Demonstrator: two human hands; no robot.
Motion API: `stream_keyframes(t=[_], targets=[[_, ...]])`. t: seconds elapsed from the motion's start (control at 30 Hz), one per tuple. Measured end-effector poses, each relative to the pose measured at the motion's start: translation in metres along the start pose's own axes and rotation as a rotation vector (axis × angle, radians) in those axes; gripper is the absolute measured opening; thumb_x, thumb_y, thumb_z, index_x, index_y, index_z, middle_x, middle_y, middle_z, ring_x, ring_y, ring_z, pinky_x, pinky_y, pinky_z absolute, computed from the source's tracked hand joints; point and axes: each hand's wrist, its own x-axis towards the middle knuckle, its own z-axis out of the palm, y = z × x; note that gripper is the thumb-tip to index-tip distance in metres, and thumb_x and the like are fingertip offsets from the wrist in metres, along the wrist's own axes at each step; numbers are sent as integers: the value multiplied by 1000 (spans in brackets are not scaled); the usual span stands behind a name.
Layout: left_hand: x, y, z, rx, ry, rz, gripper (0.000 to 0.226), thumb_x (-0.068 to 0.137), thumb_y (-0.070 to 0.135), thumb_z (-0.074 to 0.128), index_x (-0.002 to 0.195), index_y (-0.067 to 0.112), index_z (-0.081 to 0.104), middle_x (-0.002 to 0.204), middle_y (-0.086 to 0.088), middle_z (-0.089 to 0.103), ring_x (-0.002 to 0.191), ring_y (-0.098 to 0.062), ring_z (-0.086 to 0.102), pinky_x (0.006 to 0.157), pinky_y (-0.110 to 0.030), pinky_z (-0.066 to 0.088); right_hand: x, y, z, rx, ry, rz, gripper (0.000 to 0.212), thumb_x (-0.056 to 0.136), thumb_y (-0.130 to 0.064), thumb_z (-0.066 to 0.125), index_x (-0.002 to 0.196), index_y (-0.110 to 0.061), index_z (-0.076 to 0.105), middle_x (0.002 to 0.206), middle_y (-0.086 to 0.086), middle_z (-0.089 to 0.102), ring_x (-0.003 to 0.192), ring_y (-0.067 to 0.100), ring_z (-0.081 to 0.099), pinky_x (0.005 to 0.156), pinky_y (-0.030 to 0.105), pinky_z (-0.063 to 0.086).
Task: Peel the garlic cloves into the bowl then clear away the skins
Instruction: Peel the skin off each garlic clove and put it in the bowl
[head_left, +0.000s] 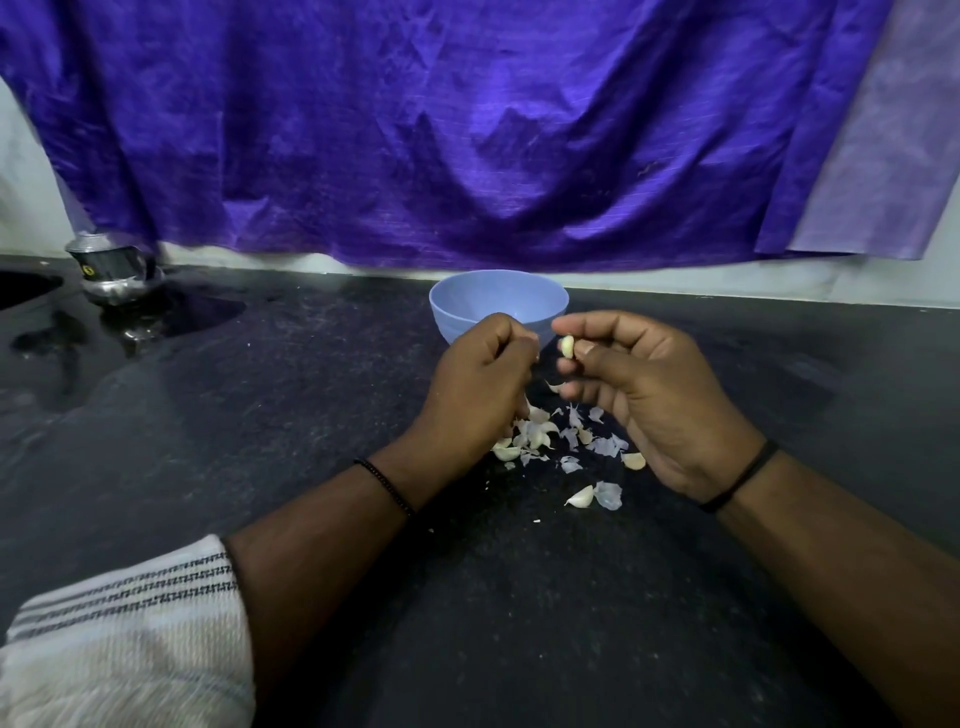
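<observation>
1. Pale, peeled garlic clove (568, 346) is pinched between thumb and forefinger of the right hand (649, 395), just in front of the blue bowl (497, 304).
2. Curled left hand (480, 384) hovers beside it; whether its fingertips pinch any skin is unclear.
3. Papery skins (571, 436) and unpeeled cloves (581, 497) lie scattered on the black counter (311, 395) beneath both hands.
4. Purple cloth (441, 130) hangs behind.

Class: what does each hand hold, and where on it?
The right hand pinches a pale peeled garlic clove by its sides, thumb against forefinger. The left hand is curled; its contents cannot be told.
</observation>
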Motion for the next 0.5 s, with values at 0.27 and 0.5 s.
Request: stream_keyframes(t=[0.27,0.5], targets=[[0,0,-2,0,30,90,4,96,19,63,92,19,61,79,-5,61,52,-16,56,43,-25,42,0,-1,0,-6,23,6,21,88,4,66,108,-2,69,83,8,70,79,16,66,66,25,58],[-3,1,2,-99,-64,-35,22,96,34,60,107,15,58,95,-23,65,60,-15,58,42,-21,42,-4,-7,5,51,1,29,30,81,4,69,109,-4,62,82,13,71,72,19,70,66,26,59]])
